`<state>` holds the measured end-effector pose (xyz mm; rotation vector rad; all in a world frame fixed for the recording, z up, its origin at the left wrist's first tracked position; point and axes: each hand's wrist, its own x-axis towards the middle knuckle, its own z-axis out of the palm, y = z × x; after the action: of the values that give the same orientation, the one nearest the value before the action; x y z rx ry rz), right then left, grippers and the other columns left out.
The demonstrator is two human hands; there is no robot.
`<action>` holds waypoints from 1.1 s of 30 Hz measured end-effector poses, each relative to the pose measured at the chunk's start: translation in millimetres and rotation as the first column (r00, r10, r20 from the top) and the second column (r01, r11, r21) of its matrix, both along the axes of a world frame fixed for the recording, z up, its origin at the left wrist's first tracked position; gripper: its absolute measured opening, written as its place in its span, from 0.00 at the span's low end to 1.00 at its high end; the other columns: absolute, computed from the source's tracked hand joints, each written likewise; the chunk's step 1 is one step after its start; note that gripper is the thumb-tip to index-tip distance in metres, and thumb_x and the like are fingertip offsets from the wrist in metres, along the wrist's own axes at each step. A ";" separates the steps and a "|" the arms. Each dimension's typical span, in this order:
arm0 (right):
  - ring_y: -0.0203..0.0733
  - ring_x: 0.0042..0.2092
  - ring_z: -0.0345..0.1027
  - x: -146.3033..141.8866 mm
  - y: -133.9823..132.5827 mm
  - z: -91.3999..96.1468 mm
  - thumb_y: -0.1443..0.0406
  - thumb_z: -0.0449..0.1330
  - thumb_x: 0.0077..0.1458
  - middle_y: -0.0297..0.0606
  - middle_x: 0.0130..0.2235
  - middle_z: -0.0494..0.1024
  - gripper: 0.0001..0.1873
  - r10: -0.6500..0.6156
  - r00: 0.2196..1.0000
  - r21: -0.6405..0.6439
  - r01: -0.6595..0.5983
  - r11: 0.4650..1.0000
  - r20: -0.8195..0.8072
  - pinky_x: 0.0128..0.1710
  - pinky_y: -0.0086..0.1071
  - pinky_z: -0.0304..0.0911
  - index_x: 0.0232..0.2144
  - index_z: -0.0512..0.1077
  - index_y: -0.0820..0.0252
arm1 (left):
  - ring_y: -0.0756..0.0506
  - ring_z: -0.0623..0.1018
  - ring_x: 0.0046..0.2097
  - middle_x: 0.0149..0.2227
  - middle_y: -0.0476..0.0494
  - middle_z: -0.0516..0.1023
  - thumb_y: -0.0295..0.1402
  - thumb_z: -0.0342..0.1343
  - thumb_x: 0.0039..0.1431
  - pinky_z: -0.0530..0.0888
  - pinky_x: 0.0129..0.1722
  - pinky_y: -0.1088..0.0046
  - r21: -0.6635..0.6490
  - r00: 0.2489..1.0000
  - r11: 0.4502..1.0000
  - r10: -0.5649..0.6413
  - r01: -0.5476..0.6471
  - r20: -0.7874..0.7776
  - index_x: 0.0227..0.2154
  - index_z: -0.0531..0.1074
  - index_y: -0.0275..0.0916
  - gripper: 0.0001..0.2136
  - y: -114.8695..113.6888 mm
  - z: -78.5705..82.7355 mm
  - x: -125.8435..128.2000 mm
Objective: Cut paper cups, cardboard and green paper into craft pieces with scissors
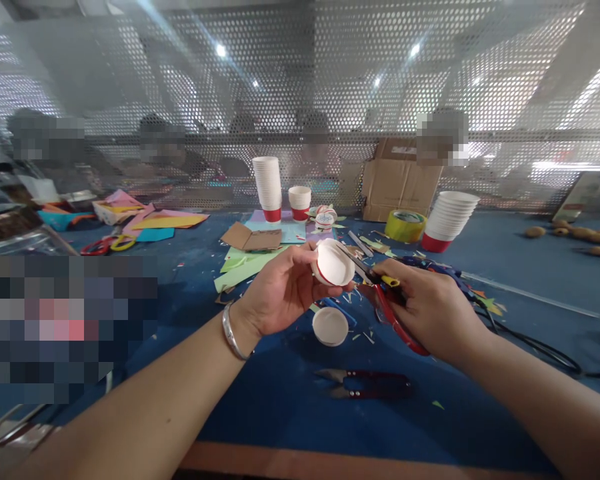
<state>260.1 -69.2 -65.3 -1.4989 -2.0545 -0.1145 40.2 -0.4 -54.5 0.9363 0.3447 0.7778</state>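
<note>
In my left hand [285, 287] is the shallow cut-down part of a white paper cup [336, 262] with a red band, its inside tilted toward me. My right hand [430, 307] grips scissors [397, 327] with red and yellow handles. Their blades reach to the right rim of the cup piece; whether they touch it I cannot tell. Below my hands, a round white paper disc or cup bottom [330, 327] lies on the blue table. Nearer to me rest dark red thread snips [363, 385], blades pointing left.
Stacked paper cups [267, 190] stand at the back, with another stack [450, 220] at right. Yellow tape [405, 225], a cardboard box [403, 180] and coloured paper [250, 267] lie around. A black cable [535, 343] runs at right; more scissors [107, 245] lie left.
</note>
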 end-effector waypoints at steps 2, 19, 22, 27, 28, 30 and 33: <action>0.43 0.29 0.73 -0.7 -0.3 1.3 0.54 0.56 0.64 0.39 0.33 0.82 0.14 0.009 1.000 -0.008 -0.009 1.000 0.009 0.27 0.32 0.60 0.40 0.73 0.57 | 0.42 0.84 0.37 0.36 0.36 0.83 0.33 0.58 0.55 0.80 0.33 0.77 0.002 1.000 1.000 -0.024 0.024 -0.001 0.42 0.75 0.31 0.14 0.7 -0.4 -1.2; 0.40 0.25 0.71 0.4 2.4 -6.0 0.53 0.55 0.64 0.35 0.27 0.78 0.16 0.012 1.000 0.036 -0.013 0.999 0.021 0.26 0.31 0.61 0.38 0.73 0.59 | 0.41 0.85 0.39 0.38 0.35 0.84 0.33 0.58 0.62 0.82 0.39 0.78 -0.115 0.973 0.968 -0.214 0.224 0.090 0.45 0.75 0.27 0.14 9.2 -1.7 -8.6; 0.39 0.24 0.71 0.4 2.4 -5.6 0.54 0.54 0.65 0.35 0.25 0.78 0.16 0.009 0.999 0.037 -0.011 0.999 0.052 0.25 0.30 0.59 0.37 0.74 0.58 | 0.41 0.85 0.41 0.39 0.35 0.85 0.33 0.58 0.63 0.82 0.40 0.78 -0.104 0.966 0.964 -0.233 0.244 0.109 0.46 0.75 0.27 0.14 9.6 -1.9 -8.9; 0.38 0.22 0.68 -1.4 1.2 -5.3 0.54 0.53 0.65 0.33 0.23 0.75 0.15 -0.017 0.999 0.040 0.015 0.999 0.051 0.23 0.30 0.56 0.36 0.73 0.58 | 0.39 0.85 0.42 0.40 0.35 0.85 0.34 0.60 0.62 0.82 0.41 0.77 -0.095 0.955 0.954 -0.271 0.283 0.121 0.46 0.76 0.27 0.15 7.7 -2.8 -9.5; 0.39 0.23 0.69 -1.8 0.6 -4.9 0.54 0.53 0.64 0.33 0.24 0.75 0.15 -0.013 0.999 0.036 0.011 0.999 0.049 0.24 0.30 0.56 0.36 0.73 0.58 | 0.39 0.85 0.42 0.40 0.34 0.85 0.34 0.60 0.62 0.82 0.40 0.77 -0.098 0.953 0.952 -0.280 0.291 0.113 0.46 0.76 0.27 0.15 7.1 -3.4 -9.4; 0.40 0.24 0.70 -2.5 -0.3 -4.0 0.55 0.53 0.64 0.35 0.25 0.76 0.15 0.000 0.999 0.019 -0.001 1.000 0.046 0.25 0.30 0.57 0.38 0.74 0.58 | 0.39 0.85 0.42 0.40 0.34 0.85 0.34 0.59 0.63 0.82 0.40 0.76 -0.110 0.951 0.946 -0.294 0.304 0.093 0.46 0.76 0.26 0.15 6.0 -5.1 -8.7; 0.40 0.24 0.70 -2.6 -0.4 -3.8 0.55 0.53 0.65 0.36 0.26 0.76 0.15 0.002 0.999 0.016 -0.003 1.000 0.049 0.25 0.30 0.58 0.37 0.74 0.58 | 0.38 0.85 0.42 0.40 0.35 0.85 0.35 0.60 0.62 0.82 0.40 0.76 -0.140 0.950 0.940 -0.303 0.311 0.074 0.45 0.77 0.27 0.15 5.5 -7.2 -7.6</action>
<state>257.5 -69.6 -69.1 -1.4971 -2.0887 -0.1682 32.6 5.1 -61.7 0.8020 0.2014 0.4804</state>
